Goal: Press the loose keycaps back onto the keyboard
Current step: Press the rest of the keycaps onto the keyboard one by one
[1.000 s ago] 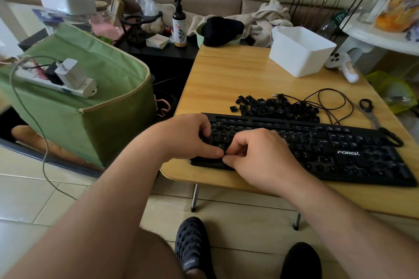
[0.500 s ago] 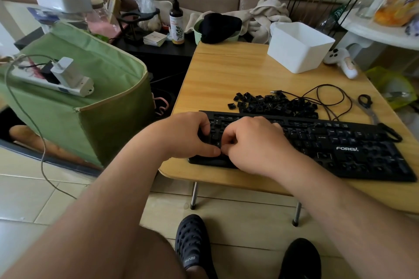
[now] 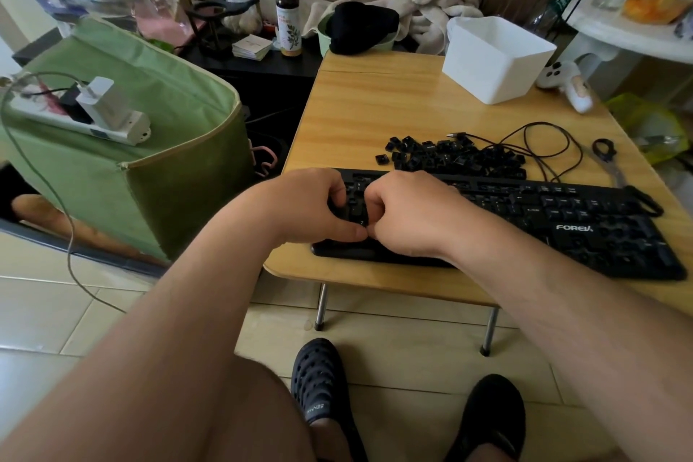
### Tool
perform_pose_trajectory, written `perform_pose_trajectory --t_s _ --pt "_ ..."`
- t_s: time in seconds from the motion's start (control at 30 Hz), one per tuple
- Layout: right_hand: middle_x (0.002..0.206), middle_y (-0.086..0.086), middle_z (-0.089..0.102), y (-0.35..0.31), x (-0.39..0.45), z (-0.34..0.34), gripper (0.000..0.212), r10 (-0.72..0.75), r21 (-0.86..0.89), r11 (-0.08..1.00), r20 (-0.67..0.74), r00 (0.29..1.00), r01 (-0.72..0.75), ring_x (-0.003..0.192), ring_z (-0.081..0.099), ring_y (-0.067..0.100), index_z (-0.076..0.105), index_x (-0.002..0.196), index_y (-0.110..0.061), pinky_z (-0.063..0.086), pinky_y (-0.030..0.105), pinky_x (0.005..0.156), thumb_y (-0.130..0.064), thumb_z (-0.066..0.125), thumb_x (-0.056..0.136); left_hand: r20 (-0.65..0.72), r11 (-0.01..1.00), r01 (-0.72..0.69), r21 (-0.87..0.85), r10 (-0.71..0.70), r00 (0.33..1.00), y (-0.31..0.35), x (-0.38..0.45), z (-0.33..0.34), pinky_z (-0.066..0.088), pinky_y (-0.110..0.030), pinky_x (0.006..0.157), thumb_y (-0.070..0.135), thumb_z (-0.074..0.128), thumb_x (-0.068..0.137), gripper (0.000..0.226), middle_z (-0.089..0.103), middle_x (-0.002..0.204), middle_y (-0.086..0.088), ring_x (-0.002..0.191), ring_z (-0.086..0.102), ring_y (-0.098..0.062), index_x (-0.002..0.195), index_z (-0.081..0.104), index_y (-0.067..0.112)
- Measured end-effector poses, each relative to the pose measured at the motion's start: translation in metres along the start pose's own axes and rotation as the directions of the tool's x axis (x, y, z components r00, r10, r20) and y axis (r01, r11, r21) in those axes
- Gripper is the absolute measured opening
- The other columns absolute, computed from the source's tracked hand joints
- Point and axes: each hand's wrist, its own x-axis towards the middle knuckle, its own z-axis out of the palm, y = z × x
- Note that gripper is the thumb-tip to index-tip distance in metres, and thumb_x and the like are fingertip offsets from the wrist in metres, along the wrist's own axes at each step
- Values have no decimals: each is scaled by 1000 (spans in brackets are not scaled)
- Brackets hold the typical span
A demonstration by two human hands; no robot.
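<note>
keyboard (image 3: 562,221) lies black along the near edge of the wooden tabletop (image 3: 375,105), its left end under both hands, its right end running off toward the right. i see the left hand (image 3: 311,204) knuckles up on the far-left keys, fingers curled down onto them, thumb stretched along the front rows. right hand (image 3: 407,212) sits just beside it, touching at the thumbs, fingers curled under in a loose fist over the left key block. i cannot tell whether either hand pinches a keycap; the fingertips are hidden under the knuckles. between the two hands a few seated keys show, one with a small white legend.

loose keycaps (image 3: 453,157) sit in a black heap on the tabletop just behind the keyboard's upper edge, one cap apart at the left of the heap. many sockets on the right half of the keyboard look bare, though the dark surface makes it hard to judge.

keyboard cable (image 3: 543,139) loops behind the heap. scissors (image 3: 615,172) lie at the right, tips touching the keyboard's far corner. white bin (image 3: 495,60) stands at the back of the tabletop, well apart from the heap. green fabric box (image 3: 142,146) stands on the floor to the left, a white power strip (image 3: 82,120) on top of it.
</note>
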Motion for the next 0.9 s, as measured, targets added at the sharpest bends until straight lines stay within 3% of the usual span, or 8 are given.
perform_pose_trajectory --t_s 0.2,0.33,0.47,0.6,0.9 --pt "84 -7 64 6 1 4 20 -12 75 997 -19 1000 14 84 59 19 63 72 -26 53 57 93 -20 73 89 -4 1000 2 5 -2 1000 1 0 0 48 -34 64 49 87 78 42 65 91 1 75 59 -17 94 56 26" --pt "90 -17 67 18 -8 9 10 -110 164 979 -94 989 125 90 62 9 73 87 -33 55 45 89 -25 75 92 -19 1000 -5 20 5 1000 -2 1 0 48 -34 64 44 85 82 36 63 87 2 75 60 -19 94 55 28" --pt "102 -14 67 29 -15 22 16 -282 27 956 -201 938 293 101 61 12 78 108 -34 53 38 92 -28 74 94 -20 1000 -7 -17 7 1000 -5 2 -1 50 -34 65 42 87 80 35 64 89 4 77 63 -18 94 57 29" --pt "103 -10 61 27 -12 21 23 -379 -168 919 -132 916 356 105 57 17 77 115 -29 52 41 90 -39 70 96 -13 999 -19 -36 18 1000 -6 3 -1 49 -34 64 41 87 80 35 63 86 4 74 60 -17 95 58 28" --pt "91 -13 62 16 -9 9 7 -355 -149 929 -106 929 338 90 60 13 78 94 -29 56 40 82 -33 72 93 18 992 -54 -115 57 998 -14 -1 -7 49 -34 63 34 88 81 32 60 78 4 67 59 -15 97 60 31"
